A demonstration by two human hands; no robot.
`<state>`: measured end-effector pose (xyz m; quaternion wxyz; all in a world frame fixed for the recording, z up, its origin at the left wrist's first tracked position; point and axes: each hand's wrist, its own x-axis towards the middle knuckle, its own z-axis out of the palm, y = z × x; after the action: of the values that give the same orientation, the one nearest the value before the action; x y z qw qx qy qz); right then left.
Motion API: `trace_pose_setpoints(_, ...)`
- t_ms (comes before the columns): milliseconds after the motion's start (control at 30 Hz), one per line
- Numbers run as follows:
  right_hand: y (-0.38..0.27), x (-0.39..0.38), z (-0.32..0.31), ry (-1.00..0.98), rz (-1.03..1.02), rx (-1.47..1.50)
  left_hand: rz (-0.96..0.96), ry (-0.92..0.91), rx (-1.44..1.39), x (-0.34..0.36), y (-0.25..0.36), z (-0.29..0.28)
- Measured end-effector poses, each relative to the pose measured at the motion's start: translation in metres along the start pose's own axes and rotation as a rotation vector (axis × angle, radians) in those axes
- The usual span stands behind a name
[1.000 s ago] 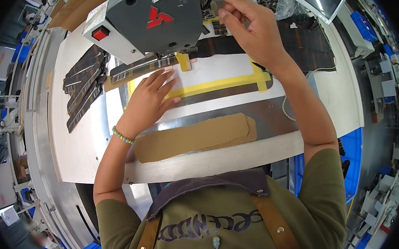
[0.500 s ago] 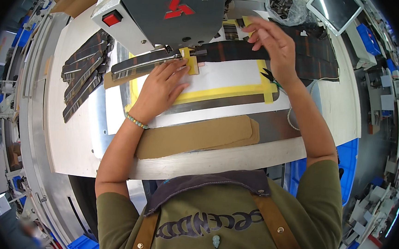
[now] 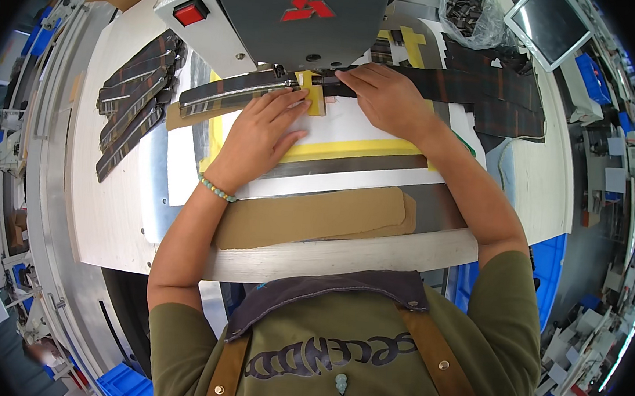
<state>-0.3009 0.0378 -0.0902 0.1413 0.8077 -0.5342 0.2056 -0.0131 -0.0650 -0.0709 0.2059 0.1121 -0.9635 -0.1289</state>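
A long dark plaid fabric strip (image 3: 450,87) lies across the work plate under the grey machine head (image 3: 300,20). Flat fingers of my left hand (image 3: 263,132) rest at the near edge of the strip's left part, beside a narrow metal bar (image 3: 248,88) and a small block with yellow tape (image 3: 315,98); the thumb stands apart. Just right of that block, my right hand (image 3: 390,104) is closed, its fingertips pressed together on the strip beside a short black tab (image 3: 329,81). What lies under those fingertips is hidden. A green handle loop (image 3: 465,143) shows by my right wrist.
More plaid strips (image 3: 133,100) are piled at the left, others (image 3: 508,108) at the right. Brown cardboard pieces (image 3: 316,216) lie along the near edge. A clear bag of small dark pieces (image 3: 466,17) and a tilted screen (image 3: 549,26) stand at the far right.
My right hand has come down and left from above the far yellow-taped spot onto the strip, its fingers closing. My left hand stays almost in place. The whole view has shifted slightly.
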Motion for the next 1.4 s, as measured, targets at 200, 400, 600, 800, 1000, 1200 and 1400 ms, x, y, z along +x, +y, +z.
trace_pose_setpoints(200, -0.006, 0.009, 0.001, 0.008, 0.036, 0.032, -0.002, -0.011, 0.013, 0.000, 0.000, 0.000)
trace_pose_setpoints(400, -0.009, 0.009, -0.001, -0.041, 0.029, -0.028, -0.010, -0.011, 0.029, 0.000, 0.001, 0.002)
trace_pose_setpoints(600, -0.010, 0.011, -0.002, -0.057, 0.046, -0.012, -0.049, -0.043, 0.010, 0.000, 0.003, 0.000)
trace_pose_setpoints(800, -0.010, 0.009, -0.002, -0.041, 0.050, -0.016, -0.046, -0.057, 0.009, 0.001, 0.004, 0.000)
trace_pose_setpoints(1000, -0.011, 0.010, -0.001, -0.029, 0.052, -0.008, -0.040, -0.049, 0.024, 0.000, 0.004, 0.001)
trace_pose_setpoints(1200, -0.009, 0.010, -0.002, -0.034, 0.054, -0.022, -0.028, -0.034, 0.034, -0.001, 0.005, 0.000)
trace_pose_setpoints(1400, -0.011, 0.012, -0.002, -0.072, 0.066, -0.032, -0.009, -0.028, 0.053, -0.004, 0.003, 0.000)
